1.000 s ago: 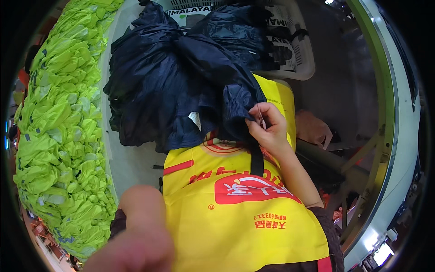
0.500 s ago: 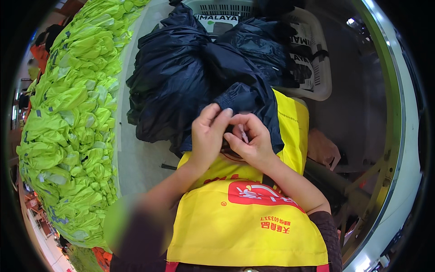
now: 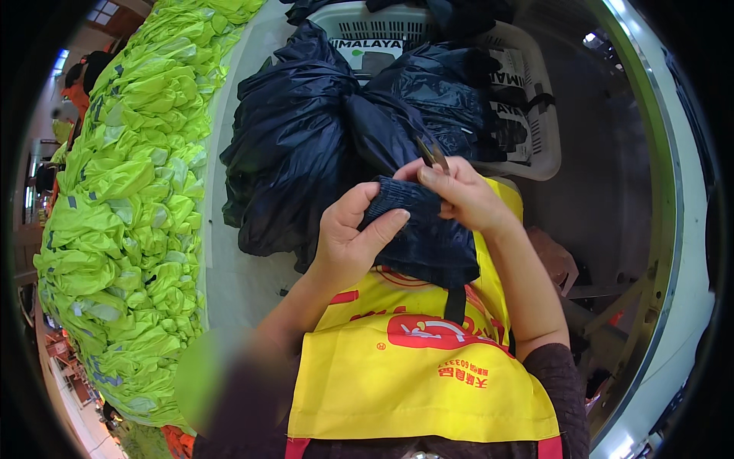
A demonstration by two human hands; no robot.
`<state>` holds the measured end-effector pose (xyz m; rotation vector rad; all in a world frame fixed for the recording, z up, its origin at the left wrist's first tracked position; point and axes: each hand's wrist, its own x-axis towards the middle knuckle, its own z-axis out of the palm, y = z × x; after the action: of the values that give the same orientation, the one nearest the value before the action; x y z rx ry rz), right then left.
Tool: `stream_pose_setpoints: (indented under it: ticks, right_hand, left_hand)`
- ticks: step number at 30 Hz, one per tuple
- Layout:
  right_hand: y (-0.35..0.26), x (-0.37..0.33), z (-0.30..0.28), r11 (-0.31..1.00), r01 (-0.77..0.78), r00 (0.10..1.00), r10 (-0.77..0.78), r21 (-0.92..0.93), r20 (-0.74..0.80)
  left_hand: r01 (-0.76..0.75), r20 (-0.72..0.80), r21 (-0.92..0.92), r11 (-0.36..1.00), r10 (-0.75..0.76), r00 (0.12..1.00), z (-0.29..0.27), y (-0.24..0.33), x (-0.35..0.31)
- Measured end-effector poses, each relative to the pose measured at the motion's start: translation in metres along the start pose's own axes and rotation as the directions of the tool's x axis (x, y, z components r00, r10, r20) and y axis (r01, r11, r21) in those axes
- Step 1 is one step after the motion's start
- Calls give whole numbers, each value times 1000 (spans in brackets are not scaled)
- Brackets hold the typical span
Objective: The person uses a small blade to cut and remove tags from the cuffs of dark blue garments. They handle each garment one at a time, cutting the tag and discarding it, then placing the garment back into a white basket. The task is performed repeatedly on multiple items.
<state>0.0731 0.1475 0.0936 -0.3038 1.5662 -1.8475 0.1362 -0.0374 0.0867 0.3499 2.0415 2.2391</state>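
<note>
A dark navy garment (image 3: pixel 294 157) with a shiny shell lies heaped on the table, and part of it hangs over my lap. Its ribbed cuff (image 3: pixel 405 200) is stretched between my hands. My left hand (image 3: pixel 344 241) grips the cuff's left edge, thumb on top and fingers behind. My right hand (image 3: pixel 470 195) is closed around small metal thread snips (image 3: pixel 433 155), whose points stick up above the fingers. The fingertips of that hand also touch the cuff's right edge. Part of the snips is hidden in the palm.
A long pile of neon yellow-green garments (image 3: pixel 134 206) runs along the left. Behind the dark garment stands a pale plastic basket (image 3: pixel 544 115) with packages and dark cloth. A metal frame (image 3: pixel 661 252) rises at the right. A yellow apron (image 3: pixel 420 390) covers my lap.
My hands have drawn apart, the right one moving up and to the right. The cuff is now spread out between them, and the snips have come into sight in my right hand.
</note>
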Motion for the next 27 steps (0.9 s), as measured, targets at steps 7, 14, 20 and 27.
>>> stream_pose_setpoints:
  ticks: [7, 14, 20, 27]
  right_hand:
    - [72, -5, 5, 886, 11, 948, 138, 463, -287]
    - [63, -11, 2, 932, -22, 919, 161, 361, -361]
    - [49, -21, -8, 957, 109, 908, 14, 268, -419]
    - [39, -25, -4, 965, 257, 905, -258, -49, -337]
  left_hand:
    - [293, -79, -13, 956, -293, 953, 7, -25, 13]
    - [-343, 20, 535, 772, 394, 919, 11, -30, 25]
    - [12, 22, 33, 999, -13, 1000, 9, -33, 17]
    - [98, 43, 102, 990, -102, 994, 14, -23, 19]
